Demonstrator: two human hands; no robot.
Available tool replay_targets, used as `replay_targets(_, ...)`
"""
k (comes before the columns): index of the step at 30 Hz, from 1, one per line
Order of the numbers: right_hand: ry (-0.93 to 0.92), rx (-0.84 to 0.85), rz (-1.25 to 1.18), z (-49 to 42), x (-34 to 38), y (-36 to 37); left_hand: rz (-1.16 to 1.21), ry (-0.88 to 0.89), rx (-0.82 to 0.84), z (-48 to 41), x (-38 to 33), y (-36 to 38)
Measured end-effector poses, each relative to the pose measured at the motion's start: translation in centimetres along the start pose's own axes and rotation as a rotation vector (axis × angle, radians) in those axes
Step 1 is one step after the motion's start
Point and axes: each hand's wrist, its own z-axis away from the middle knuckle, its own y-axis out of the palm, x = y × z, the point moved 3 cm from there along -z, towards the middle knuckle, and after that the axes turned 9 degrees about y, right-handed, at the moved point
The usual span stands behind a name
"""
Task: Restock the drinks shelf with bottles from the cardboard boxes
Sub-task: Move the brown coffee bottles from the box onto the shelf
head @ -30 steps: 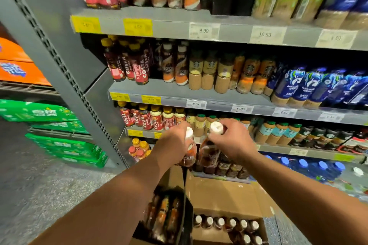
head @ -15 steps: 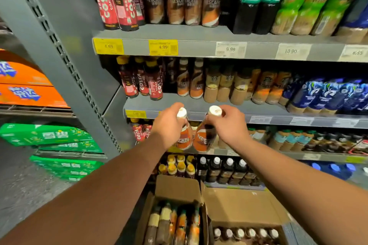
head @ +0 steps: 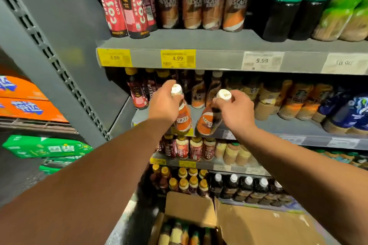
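My left hand (head: pixel 165 103) grips the neck of an orange-and-brown coffee bottle (head: pixel 183 119) with a white cap. My right hand (head: pixel 236 109) holds a second bottle of the same kind (head: pixel 207 123) by its neck, tilted leftward. Both bottles hang at the front edge of the grey second shelf (head: pixel 278 125), before a row of matching coffee bottles (head: pixel 199 93) at the back. An open cardboard box (head: pixel 191 207) with several more bottles sits low in the middle.
The top shelf (head: pixel 219 45) carries red coffee bottles, brown ones and green ones. Lower shelves hold small bottles and jars. A grey slotted upright (head: pixel 59 69) stands at left, with orange and green drink cases (head: pixel 47 147) beyond it.
Both hands have risen with their bottles from above the box up to the second shelf's front edge. My view has tilted up and moved closer to the shelves.
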Motion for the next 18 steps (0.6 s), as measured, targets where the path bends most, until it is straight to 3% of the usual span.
replay_targets(11,0.064,-0.097,-0.042,-4.7,-1.3,2.6,-0.034,-0.069,-0.007,-6.1,1.3,2.8)
replay_targets(18,0.023,-0.138,0.047,-5.6,-1.5,3.1,-0.203,-0.115,0.037,-7.2,2.1,4.9)
